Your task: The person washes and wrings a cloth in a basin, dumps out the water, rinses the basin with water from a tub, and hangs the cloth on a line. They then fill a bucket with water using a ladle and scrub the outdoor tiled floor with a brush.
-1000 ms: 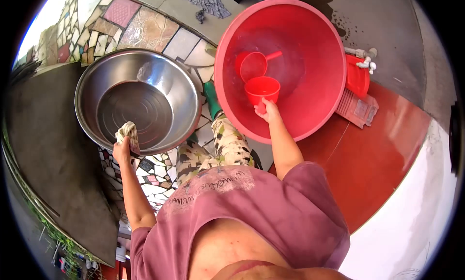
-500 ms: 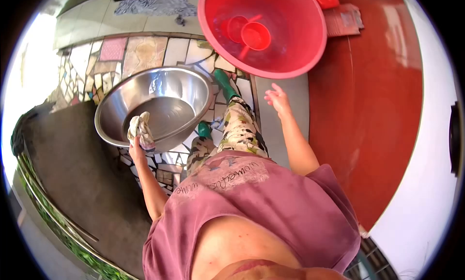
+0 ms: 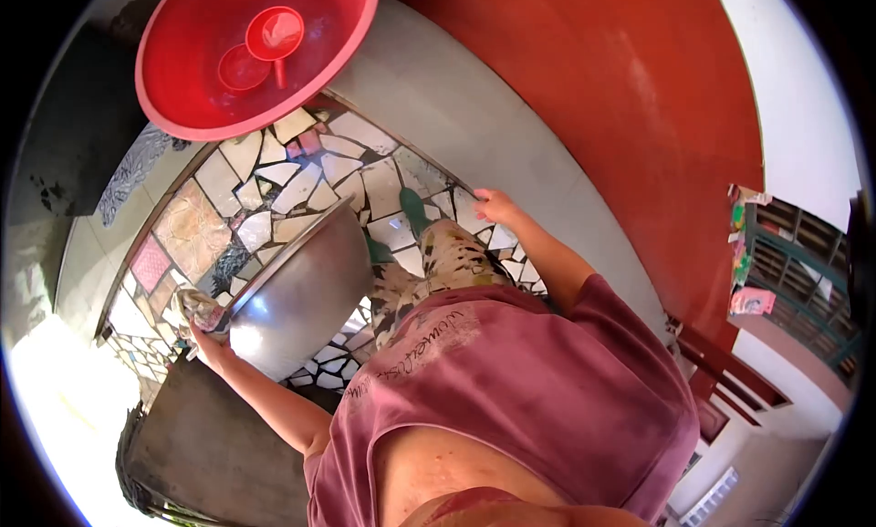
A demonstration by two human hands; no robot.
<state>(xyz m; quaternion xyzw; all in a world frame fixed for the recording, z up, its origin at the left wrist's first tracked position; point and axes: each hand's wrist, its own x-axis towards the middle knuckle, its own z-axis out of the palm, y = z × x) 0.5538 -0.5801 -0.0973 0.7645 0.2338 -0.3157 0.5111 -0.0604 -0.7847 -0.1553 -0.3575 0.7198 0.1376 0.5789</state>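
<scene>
My left hand point(image 3: 212, 344) is closed on a crumpled, light patterned cloth point(image 3: 197, 308), right at the lower edge of a large stainless steel basin point(image 3: 306, 290). Tilted on its side, the basin turns its outer wall toward me and its mouth away, so its inside is hidden. Whether my left fingers also grip the rim, I cannot tell. My right hand point(image 3: 495, 208) is held out to the right of the basin, holding nothing, with its fingers loosely extended. A large red plastic tub point(image 3: 356, 34) with water stands beyond, and two red dippers point(image 3: 274, 34) are in it.
Underfoot is a broken-tile mosaic floor point(image 3: 297, 189), where my green boots point(image 3: 413, 209) stand. A grey ledge point(image 3: 447, 80) and a red surface point(image 3: 584, 62) run along the right. A dark slab point(image 3: 219, 436) lies at lower left. Shelves point(image 3: 808, 271) stand far right.
The steel basin has gone from upright to tipped on its side, with my left hand and the cloth at its edge. My view has turned, shifting the red tub left.
</scene>
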